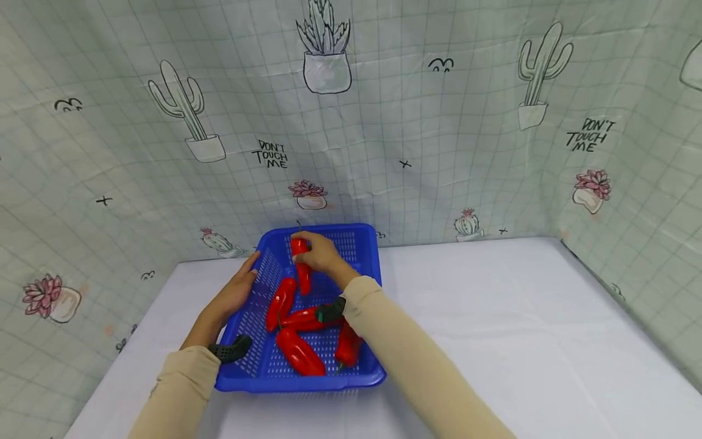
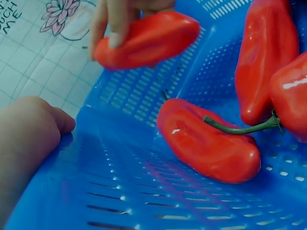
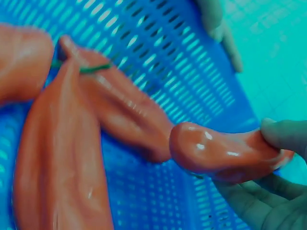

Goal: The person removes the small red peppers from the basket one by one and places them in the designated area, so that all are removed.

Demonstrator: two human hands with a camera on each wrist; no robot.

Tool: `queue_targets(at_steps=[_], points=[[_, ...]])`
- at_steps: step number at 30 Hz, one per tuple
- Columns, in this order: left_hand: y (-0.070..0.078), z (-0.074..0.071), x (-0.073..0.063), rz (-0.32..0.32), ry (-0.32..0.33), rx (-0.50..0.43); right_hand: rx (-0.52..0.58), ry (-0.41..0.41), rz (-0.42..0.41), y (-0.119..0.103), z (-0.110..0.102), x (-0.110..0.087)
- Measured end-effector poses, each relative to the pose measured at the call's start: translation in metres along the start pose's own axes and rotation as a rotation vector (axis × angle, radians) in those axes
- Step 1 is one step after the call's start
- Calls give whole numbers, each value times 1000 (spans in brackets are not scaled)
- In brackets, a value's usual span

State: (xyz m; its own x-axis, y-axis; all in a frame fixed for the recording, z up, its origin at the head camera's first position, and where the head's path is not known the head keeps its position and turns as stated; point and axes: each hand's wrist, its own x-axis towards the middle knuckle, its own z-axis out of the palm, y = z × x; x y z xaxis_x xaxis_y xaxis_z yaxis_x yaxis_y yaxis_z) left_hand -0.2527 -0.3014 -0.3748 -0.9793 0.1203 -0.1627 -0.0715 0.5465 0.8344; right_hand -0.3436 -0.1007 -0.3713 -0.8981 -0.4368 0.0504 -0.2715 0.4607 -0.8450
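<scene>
A blue perforated plastic basket (image 1: pixel 298 384) holds several glossy red peppers. My right hand (image 1: pixel 320 251) pinches one red pepper (image 1: pixel 301 268) between thumb and fingers, raised over the far part of the basket. The right wrist view shows that pepper (image 3: pixel 225 151) held at one end. My left hand (image 1: pixel 237 291) rests along the basket's left rim, its fingers fairly straight. Nearest it in the left wrist view lies a curved red pepper (image 2: pixel 208 143). Other peppers are a long one (image 1: pixel 298 352), one crossways (image 1: pixel 307 318) and one by the right wall (image 1: pixel 348 346), partly behind my right forearm.
The basket stands on a white-covered table (image 1: pixel 493 305), towards its left side. A pale checked cloth (image 1: pixel 373 122) printed with cacti hangs behind and along both sides. Dark wrist straps (image 1: pixel 233 349) sit on both wrists.
</scene>
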Motion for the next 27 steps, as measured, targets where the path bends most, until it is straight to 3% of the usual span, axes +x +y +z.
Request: queue_targets(at_steps=[3,7,20,27], points=[[4,-2,3,13,2,18,70,49,3,-4,-5,1],[6,-3,4,25,8,6,55,100,-39,-9,-10,1],[0,3,3,5,14,-4,-7,65,-24,-16,-20,-3],[-5,1,0,9,10,10,66,35,-7,-10,-36,-3]])
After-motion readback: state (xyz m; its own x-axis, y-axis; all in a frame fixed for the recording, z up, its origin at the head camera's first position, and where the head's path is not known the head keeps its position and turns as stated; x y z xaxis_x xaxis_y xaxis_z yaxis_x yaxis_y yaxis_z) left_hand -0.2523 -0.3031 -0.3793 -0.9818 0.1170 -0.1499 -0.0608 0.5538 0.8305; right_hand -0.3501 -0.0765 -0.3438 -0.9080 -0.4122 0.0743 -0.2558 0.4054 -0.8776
